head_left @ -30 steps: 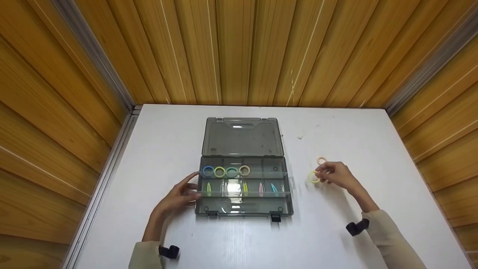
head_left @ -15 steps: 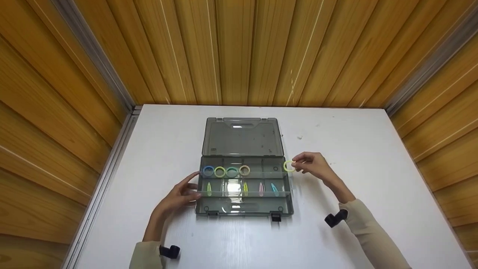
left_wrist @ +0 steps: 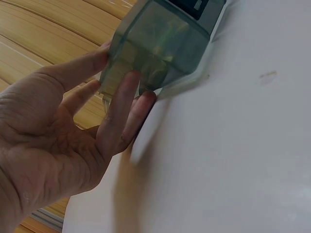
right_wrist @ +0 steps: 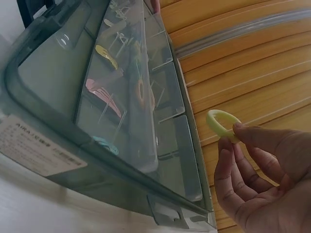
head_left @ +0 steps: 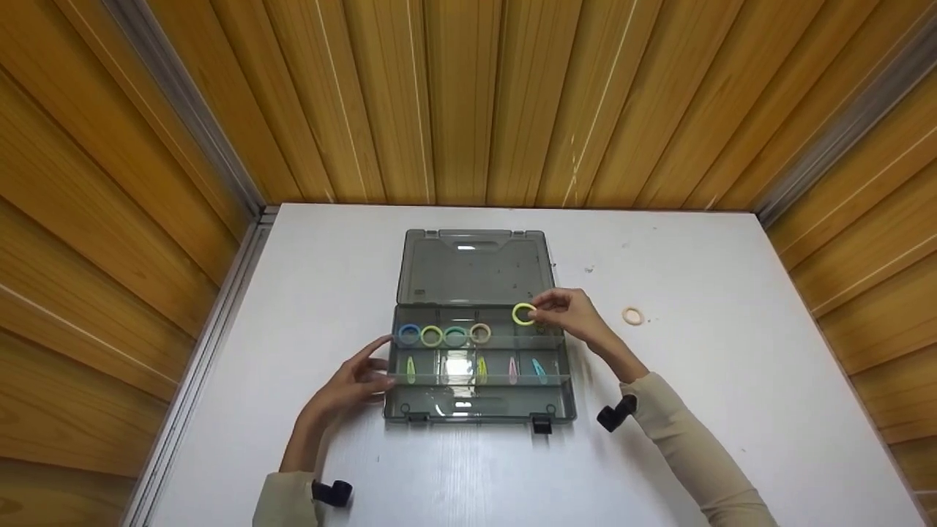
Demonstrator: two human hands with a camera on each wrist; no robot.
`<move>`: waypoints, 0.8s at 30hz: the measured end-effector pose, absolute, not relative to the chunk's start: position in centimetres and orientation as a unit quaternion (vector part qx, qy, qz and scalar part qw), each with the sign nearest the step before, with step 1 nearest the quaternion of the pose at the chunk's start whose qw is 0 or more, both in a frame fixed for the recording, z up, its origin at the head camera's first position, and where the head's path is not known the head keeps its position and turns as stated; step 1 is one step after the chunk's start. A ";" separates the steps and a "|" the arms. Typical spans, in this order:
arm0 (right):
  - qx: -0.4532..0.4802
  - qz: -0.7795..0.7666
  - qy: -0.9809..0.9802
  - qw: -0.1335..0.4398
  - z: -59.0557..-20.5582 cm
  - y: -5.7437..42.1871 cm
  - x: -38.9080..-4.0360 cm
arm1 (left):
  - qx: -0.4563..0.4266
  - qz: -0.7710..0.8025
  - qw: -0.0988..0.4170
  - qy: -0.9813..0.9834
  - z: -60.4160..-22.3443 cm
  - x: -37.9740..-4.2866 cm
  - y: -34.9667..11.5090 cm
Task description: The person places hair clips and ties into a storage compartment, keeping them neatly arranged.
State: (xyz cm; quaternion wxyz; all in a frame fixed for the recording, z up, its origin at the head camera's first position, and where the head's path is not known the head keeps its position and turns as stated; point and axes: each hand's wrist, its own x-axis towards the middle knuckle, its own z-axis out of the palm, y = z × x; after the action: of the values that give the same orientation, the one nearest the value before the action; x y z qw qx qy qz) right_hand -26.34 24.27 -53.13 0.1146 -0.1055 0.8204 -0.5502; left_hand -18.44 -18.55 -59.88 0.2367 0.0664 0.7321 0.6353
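My right hand [head_left: 569, 313] pinches a yellow hair tie [head_left: 523, 315] between thumb and fingertips, over the back row of the grey see-through divided box [head_left: 479, 405]. In the right wrist view the yellow hair tie [right_wrist: 219, 124] stands out past the fingertips, tilted. My left hand [head_left: 353, 384] rests its spread fingers against the box's left wall; the left wrist view shows the fingertips on the box's side [left_wrist: 155, 46]. Blue [head_left: 408, 335], yellow-green [head_left: 432, 337], teal [head_left: 455, 337] and peach [head_left: 480, 334] hair ties sit in the back row.
Hair clips lie in the middle row, among them green [head_left: 411, 369], yellow [head_left: 482, 369], pink [head_left: 512, 369] and blue [head_left: 539, 371] ones. The box's lid [head_left: 476, 271] lies folded back. A peach hair tie [head_left: 633, 315] lies on the white table [head_left: 673, 256] at right.
My right hand has carried the yellow hair tie leftward from the table at right to above the box's back row. The left hand has stayed at the box's left side.
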 end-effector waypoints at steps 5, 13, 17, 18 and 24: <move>-0.109 -0.542 0.826 0.110 -53.6 22.9 -26.9 | 0.065 0.630 0.236 0.737 -59.9 -18.5 -18.4; -0.115 -0.521 0.841 0.090 -54.6 21.9 -27.2 | 0.056 0.631 0.237 0.737 -60.1 -18.4 -18.4; -0.116 -0.509 0.848 0.093 -55.3 21.6 -27.2 | 0.061 0.636 0.240 0.731 -60.2 -18.4 -18.5; -0.113 -0.507 0.849 0.095 -55.4 21.5 -27.1 | 0.062 0.637 0.240 0.730 -60.2 -18.4 -18.5; -0.113 -0.491 0.858 0.103 -55.8 20.7 -26.9 | 0.065 0.633 0.234 0.735 -60.3 -18.4 -18.7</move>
State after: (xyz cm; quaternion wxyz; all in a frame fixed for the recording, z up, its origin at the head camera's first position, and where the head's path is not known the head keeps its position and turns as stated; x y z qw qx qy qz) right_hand -26.93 20.74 -55.78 0.1031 -0.1128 0.8576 -0.4911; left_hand -18.39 -18.74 -60.26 0.2340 0.0653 0.7347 0.6334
